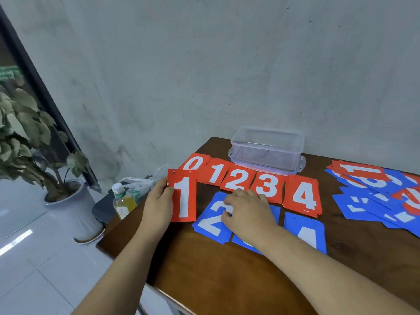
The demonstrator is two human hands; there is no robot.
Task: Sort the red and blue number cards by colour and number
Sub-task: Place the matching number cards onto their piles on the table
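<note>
**Red 1 in hand, waiting for its pile**

I read this as the middle of sorting. One card is lifted and not yet placed. The left hand (159,205) holds a red 1 card (184,198) upright over the left end of the surface (204,269). Its fingers (164,185) are curled round the card's left edge, thumb on the face and the rest behind. The card's top edge overlaps the near corner of the red 0 pile (194,162). The red 1 pile (214,172) lies just to the card's right, in the far row of red piles.

The right hand (248,212) is down on the near row. Its fingers are bent, with the tips on the upper right part of the blue 2 pile (209,223). I cannot tell whether they pinch a card there or only press and square the pile. The wrist covers the next blue pile, so its number is hidden. The blue 4 pile (305,233) shows beyond it.

The next move, as I judge it, is short. The red 1 card goes right and away, then flat onto the red 1 pile with edges matched. It must not drag the red 0 pile along. A mixed heap of cards (375,196) at the far right is still unsorted, so much work remains.
</note>
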